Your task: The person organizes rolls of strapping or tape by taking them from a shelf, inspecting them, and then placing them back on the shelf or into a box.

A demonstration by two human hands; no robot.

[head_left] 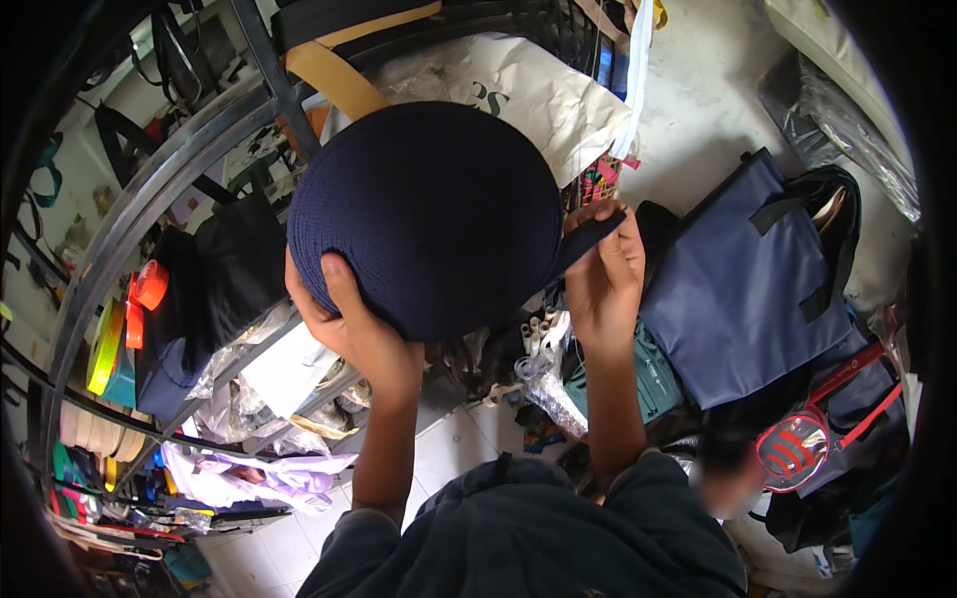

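Observation:
A large roll of dark navy webbing [429, 219] fills the middle of the view, held up in front of me. My left hand [349, 319] grips its lower left side, the thumb lying over the wound edge and the other fingers mostly hidden behind. On the right side, a loose strap end [595, 242] leaves the roll. My right hand [608, 269] pinches that end between thumb and fingers, a short way off the roll.
A dark metal shelf rack [169, 164] curves along the left, with bags, plastic packets and orange tape rolls [151, 285]. Behind the roll lies a white plastic bag [518, 95]. A navy tote bag [748, 279] with black handles is at right, beside a red-trimmed clear pouch [793, 451].

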